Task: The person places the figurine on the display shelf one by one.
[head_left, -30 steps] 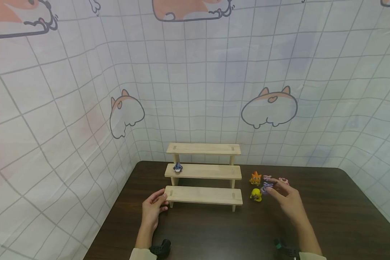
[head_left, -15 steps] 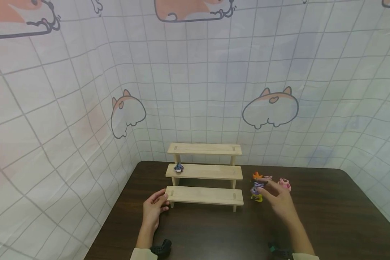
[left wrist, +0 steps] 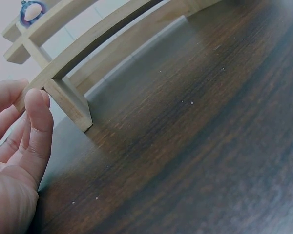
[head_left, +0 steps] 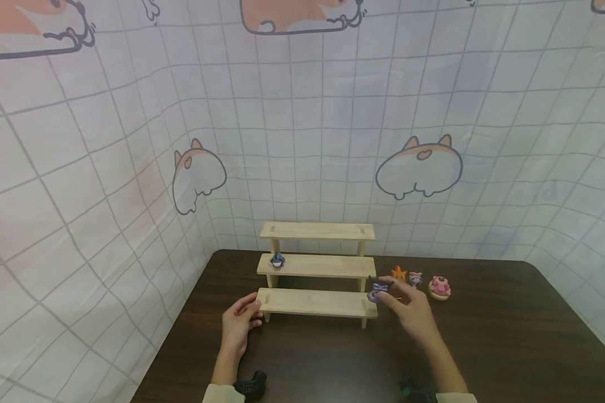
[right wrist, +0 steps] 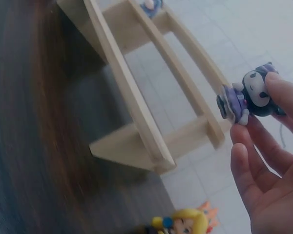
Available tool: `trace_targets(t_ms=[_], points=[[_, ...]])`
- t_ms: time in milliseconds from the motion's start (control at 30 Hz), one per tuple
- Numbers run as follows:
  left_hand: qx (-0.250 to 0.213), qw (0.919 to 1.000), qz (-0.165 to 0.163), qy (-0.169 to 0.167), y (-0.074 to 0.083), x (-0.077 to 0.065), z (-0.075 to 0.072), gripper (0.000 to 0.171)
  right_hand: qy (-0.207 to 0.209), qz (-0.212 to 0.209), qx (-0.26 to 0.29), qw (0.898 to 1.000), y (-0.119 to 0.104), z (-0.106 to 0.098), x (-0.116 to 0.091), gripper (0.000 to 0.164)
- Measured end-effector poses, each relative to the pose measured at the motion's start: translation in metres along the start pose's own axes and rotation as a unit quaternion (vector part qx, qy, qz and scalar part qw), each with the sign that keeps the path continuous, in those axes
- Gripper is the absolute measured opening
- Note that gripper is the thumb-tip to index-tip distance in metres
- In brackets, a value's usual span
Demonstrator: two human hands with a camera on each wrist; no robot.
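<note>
My right hand [head_left: 414, 314] pinches a small character figurine [right wrist: 235, 103] by its head, between thumb and fingers. It has a black hood, a white face and a purple dress, and hangs tilted beside the right end of the lowest tier. A pale wooden three-tier display stand [head_left: 315, 302] stands on the table. At its left end my left hand [head_left: 236, 326] grips the lowest board, thumb and fingers at the edge [left wrist: 20, 100]. On the middle tier, far left, sits a blue figurine [head_left: 277, 261] with a white front.
Right of the stand are an orange figurine [head_left: 398, 273], a small purple-pink one [head_left: 415, 278] and a pink one on a round base [head_left: 440, 288]. A yellow-haired figurine [right wrist: 193, 222] shows in the right wrist view. The dark table [head_left: 333, 364] meets a patterned curtain [head_left: 322, 168] behind.
My right hand has carried the purple-and-black figurine leftward from the group of figurines to the stand's right end. The left hand stays on the lowest board.
</note>
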State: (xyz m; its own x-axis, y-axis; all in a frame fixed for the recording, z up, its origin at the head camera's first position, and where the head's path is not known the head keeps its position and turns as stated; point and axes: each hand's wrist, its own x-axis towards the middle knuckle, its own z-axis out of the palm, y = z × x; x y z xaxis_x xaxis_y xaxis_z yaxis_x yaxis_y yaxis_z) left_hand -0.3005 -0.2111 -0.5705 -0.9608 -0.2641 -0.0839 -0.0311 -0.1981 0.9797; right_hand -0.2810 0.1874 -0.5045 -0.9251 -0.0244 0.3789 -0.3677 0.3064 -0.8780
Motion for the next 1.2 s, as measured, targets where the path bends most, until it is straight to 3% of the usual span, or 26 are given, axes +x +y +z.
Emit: trace_targets(t_ms=[333,633,1200], points=[[0.001,1.0,0.001,0.006,-0.004,0.001,-0.001,0.043,-0.016,0.001,0.056,0.998,-0.014,0.029,-0.002,0.031],[0.002,0.9999,0.01,0.01,-0.006,0.002,-0.001,0.041,-0.026,0.012,0.052,0.998,-0.026,0.05,0.005,0.032],[0.003,1.0,-0.001,0.0,-0.003,0.003,0.001,0.043,-0.053,-0.007,-0.017,0.998,-0.054,0.075,0.062,0.037]])
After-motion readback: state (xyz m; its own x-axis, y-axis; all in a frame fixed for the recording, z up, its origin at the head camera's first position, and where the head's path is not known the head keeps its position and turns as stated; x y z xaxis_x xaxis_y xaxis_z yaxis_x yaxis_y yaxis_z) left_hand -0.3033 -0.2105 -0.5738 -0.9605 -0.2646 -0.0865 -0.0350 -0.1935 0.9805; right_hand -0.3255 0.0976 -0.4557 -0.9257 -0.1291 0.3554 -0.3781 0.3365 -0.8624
